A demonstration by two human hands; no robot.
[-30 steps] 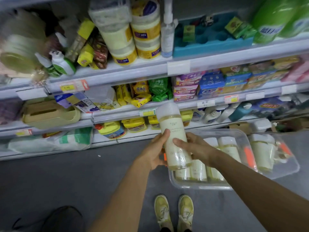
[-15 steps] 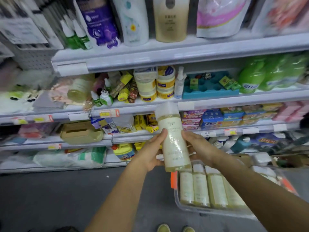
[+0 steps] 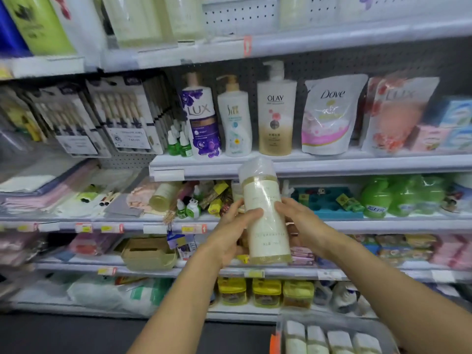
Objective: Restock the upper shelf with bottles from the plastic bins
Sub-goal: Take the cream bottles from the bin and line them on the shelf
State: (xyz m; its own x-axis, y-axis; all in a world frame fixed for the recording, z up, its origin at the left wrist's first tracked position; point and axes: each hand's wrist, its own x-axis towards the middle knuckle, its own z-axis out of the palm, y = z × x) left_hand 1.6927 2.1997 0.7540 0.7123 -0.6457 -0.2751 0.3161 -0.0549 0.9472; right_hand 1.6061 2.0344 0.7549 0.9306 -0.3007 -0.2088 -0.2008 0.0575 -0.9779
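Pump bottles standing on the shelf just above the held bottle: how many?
3: purple Lux bottle leftmost, white bottle in the middle, Olay bottle rightmost. More may hide behind them.

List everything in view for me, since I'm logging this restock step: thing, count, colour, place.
Wrapped bottle: one, cream with clear cap, held upright in front of the shelves.
Plastic bin: one, clear, bottom right; four cream bottles show inside.
LUX bottle: one, purple, shelf above the held bottle.
Silk pump bottle: one, white, right of it.
OLAY pump bottle: one, white and gold, next right.
Dove pouch: one, white and pink, further right.
Green bottles: several, shelf below, right.
Beige box: one, lower shelf, left.
Yellow-lidded tubs: three, bottom shelf.
Left hand: grips the bottle's left side.
Right hand: grips its right side.
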